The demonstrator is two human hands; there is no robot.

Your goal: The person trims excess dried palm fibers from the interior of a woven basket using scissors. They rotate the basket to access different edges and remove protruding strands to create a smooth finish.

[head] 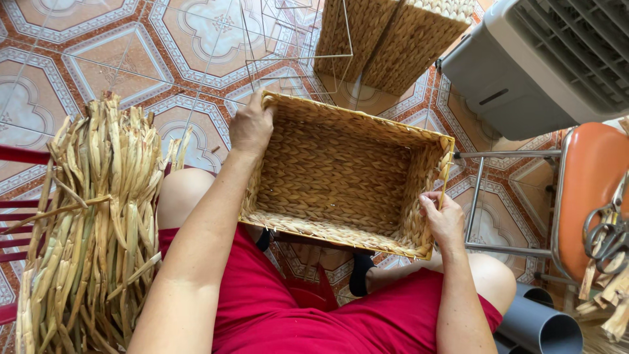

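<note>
A rectangular woven straw basket (341,174) rests on my knees, its open side turned toward me. My left hand (251,124) grips the basket's far left corner at the rim. At the right wall, my right hand (443,219) pinches the woven rim near the front corner. I sit in red shorts (314,314) with both knees bare.
A thick bundle of dried straw strands (98,223) lies over a red chair at my left. Two finished woven baskets (393,39) and a wire frame (295,46) stand on the tiled floor ahead. A grey fan unit (537,59), an orange stool (590,190) with scissors (609,236) and grey pipes (540,324) are at right.
</note>
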